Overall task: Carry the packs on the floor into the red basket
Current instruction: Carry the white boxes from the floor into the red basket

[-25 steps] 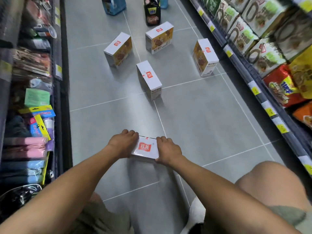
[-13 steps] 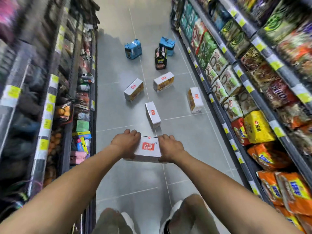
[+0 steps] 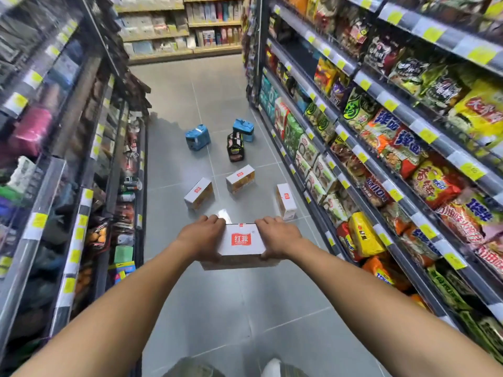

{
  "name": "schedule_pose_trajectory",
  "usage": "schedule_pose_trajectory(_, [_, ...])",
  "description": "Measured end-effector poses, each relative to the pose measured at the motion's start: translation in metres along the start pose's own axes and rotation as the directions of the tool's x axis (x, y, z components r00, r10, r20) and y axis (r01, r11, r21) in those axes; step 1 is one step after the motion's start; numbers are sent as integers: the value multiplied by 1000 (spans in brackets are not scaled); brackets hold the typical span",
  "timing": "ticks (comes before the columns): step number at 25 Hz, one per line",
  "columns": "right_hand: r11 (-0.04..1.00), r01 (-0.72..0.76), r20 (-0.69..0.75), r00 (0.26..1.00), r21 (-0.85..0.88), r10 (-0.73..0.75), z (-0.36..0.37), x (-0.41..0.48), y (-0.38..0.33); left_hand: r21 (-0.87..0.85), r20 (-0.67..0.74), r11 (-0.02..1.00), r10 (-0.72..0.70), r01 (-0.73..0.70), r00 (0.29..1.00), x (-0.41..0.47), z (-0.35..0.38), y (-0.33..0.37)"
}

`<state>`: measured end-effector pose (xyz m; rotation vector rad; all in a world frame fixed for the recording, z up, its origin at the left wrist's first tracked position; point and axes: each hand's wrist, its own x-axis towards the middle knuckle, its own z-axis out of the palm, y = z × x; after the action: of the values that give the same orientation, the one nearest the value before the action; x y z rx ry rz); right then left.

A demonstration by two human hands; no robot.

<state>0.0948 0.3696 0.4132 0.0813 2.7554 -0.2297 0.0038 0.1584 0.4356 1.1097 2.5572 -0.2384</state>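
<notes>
I hold a white pack with a red logo in front of me, well above the floor. My left hand grips its left side and my right hand grips its right side. Three more white packs lie on the grey floor ahead: one at the left, one in the middle, one at the right. The tip of another pack shows just behind the held one. Farther off stand two blue packs and a dark pack. No red basket is in view.
I stand in a narrow shop aisle. Shelves of snack bags line the right side and shelves of small goods line the left. More shelves close the far end. The grey tiled floor runs between them.
The pack has come up off the floor in both hands. The view has risen from a crouch to standing height, so the aisle and far shelves now show.
</notes>
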Motion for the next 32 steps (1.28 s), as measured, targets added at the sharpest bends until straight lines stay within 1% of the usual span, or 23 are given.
schedule_pose_trajectory(4, [993,-109,-13,994,49,110,-3,-36,45,15,-27,993,114,-114,993,30,-16,42])
schedule_pose_trajectory(7, [964,-243,-24,969,111,247,3,-69,80,33,6,967,254,-254,967,63,-32,81])
schedule_pose_trajectory(10, [904,-396,-6,915,163,402,12,-110,114,74,36,913,400,-402,916,97,-41,132])
schedule_pose_trajectory(12, [833,-511,-8,852,214,524,22,-143,133,120,60,846,517,-520,854,113,-51,174])
schedule_pose_trajectory(14, [734,-626,10,763,263,646,35,-179,141,182,90,732,652,-657,752,122,-58,215])
schedule_pose_trajectory(15, [694,-663,14,726,282,688,39,-195,142,202,116,683,695,-702,709,124,-61,232])
schedule_pose_trajectory(18, [543,-736,31,604,405,796,51,-246,138,177,175,551,798,-816,577,119,-72,287])
schedule_pose_trajectory(20, [406,-785,47,481,468,876,62,-289,125,211,204,399,875,-892,440,103,-77,330])
schedule_pose_trajectory(22, [268,-806,86,364,528,927,79,-332,102,245,228,241,927,-939,297,77,-76,368])
schedule_pose_trajectory(25, [84,-826,150,199,557,968,101,-401,56,271,275,29,955,-962,106,29,-62,420])
schedule_pose_trajectory(27, [-16,-843,162,85,537,983,113,-450,20,269,299,-110,954,-957,-25,-16,-52,454])
schedule_pose_trajectory(28, [-55,-844,164,39,533,986,118,-473,2,265,309,-172,947,-949,-85,-38,-47,469])
schedule_pose_trajectory(30, [-141,-842,186,-50,521,981,132,-514,-33,248,326,-273,927,-930,-186,-86,-40,495])
schedule_pose_trajectory(32, [-248,-809,236,-139,533,962,151,-555,-69,226,352,-365,895,-903,-273,-137,-27,519])
